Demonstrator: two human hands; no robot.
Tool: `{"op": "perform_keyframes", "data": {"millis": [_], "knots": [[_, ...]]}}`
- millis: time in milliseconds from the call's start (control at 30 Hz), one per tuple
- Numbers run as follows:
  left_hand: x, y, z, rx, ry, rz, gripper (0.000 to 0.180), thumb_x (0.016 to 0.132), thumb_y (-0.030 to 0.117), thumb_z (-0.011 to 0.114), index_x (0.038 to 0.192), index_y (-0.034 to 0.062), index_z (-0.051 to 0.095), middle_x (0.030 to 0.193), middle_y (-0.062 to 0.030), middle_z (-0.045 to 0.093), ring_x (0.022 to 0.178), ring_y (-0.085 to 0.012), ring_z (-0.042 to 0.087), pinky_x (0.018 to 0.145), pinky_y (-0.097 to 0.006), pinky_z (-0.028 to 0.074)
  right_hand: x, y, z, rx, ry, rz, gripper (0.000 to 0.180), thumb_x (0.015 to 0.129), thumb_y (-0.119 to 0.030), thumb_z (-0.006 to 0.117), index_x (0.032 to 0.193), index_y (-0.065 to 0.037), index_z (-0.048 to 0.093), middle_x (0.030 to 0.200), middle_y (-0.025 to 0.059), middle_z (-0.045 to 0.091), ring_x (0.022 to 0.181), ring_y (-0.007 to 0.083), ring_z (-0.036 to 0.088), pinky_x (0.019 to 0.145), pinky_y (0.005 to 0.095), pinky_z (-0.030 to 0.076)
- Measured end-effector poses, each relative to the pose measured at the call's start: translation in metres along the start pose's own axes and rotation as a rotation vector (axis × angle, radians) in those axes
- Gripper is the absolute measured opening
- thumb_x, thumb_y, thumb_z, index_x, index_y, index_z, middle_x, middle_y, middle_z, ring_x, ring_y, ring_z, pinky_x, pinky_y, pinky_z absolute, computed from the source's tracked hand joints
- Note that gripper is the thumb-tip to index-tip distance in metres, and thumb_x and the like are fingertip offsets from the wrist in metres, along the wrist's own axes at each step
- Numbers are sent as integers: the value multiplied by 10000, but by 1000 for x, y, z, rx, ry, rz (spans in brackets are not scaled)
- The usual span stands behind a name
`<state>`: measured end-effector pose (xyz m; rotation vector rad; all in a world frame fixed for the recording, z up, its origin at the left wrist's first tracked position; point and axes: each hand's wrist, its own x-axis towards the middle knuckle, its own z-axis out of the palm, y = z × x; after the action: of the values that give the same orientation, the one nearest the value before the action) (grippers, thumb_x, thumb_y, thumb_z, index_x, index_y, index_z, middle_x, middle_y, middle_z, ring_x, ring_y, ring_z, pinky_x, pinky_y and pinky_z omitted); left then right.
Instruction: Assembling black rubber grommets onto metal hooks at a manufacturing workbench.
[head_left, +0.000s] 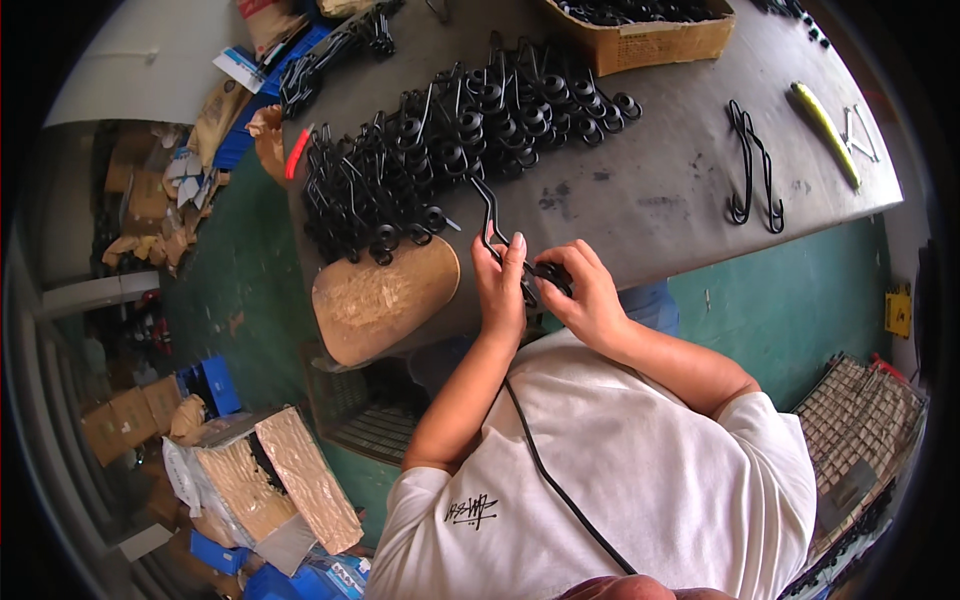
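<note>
A black bent-wire hook (490, 215) with a coiled end is gripped by my left hand (500, 285) near the front edge of the grey table (650, 190). My right hand (585, 290) pinches a small black part (550, 272) against the hook's lower end. Both hands touch each other over the table edge. Just beyond them lies a big heap of the same black wire hooks (440, 140), spreading to the left and back.
A cardboard box (650, 40) of black parts stands at the back. Two finished black hooks (755, 170) lie to the right, beside a yellow-handled tool (825, 130). A round wooden stool seat (385, 295) sits left of my hands. Boxes and cartons litter the green floor.
</note>
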<state>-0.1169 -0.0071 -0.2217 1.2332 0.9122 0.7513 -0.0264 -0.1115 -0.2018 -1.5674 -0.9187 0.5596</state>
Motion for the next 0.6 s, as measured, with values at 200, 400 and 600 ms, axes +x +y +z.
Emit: {"op": "perform_keyframes", "data": {"millis": [200,400,600], "knots": [[-5,11,-6,137,26,99,580,940,250,671,1355,-18,367,831,16,434,761,-63,416,678,-211,375,5,2,-7,-16,-146,22,245,809,-116,682,1024,-20,617,881,132,541,750,284,571,679,360,488],[-4,5,-16,264,32,133,624,886,279,744,1323,-11,407,735,20,442,653,-69,420,592,-223,386,-3,6,1,-165,-142,-236,377,777,-85,706,1124,-32,570,966,150,567,852,324,584,711,378,478],[-9,7,-27,204,74,99,606,879,313,743,1286,-19,441,713,29,438,639,-74,426,595,-238,400,0,-12,12,-430,-131,-558,526,706,-70,766,1173,-24,528,1005,133,568,893,325,581,759,413,474]]}}
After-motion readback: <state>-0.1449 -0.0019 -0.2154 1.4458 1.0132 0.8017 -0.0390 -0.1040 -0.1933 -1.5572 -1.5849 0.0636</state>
